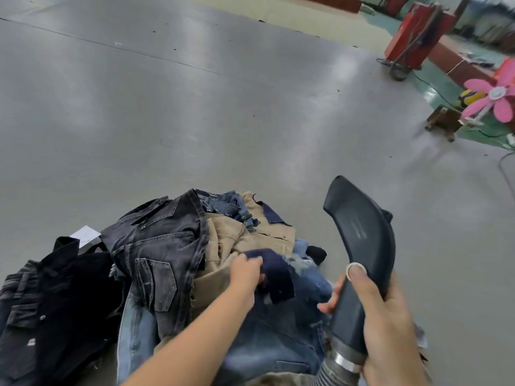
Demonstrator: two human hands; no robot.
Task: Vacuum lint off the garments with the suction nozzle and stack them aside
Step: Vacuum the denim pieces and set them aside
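Observation:
A heap of garments lies on the grey floor at the bottom centre: dark grey jeans, a tan garment, blue denim. My left hand reaches into the heap and grips a navy piece of cloth on top. My right hand holds the dark curved suction nozzle by its handle, thumb near a pale round button. The nozzle's mouth points up and away, clear of the clothes. A ribbed hose runs down from it.
Black garments lie to the left of the heap, with a white paper behind them. A pink fan, a wheeled wooden dolly and a red machine stand at the far right. Cables trail on the floor there.

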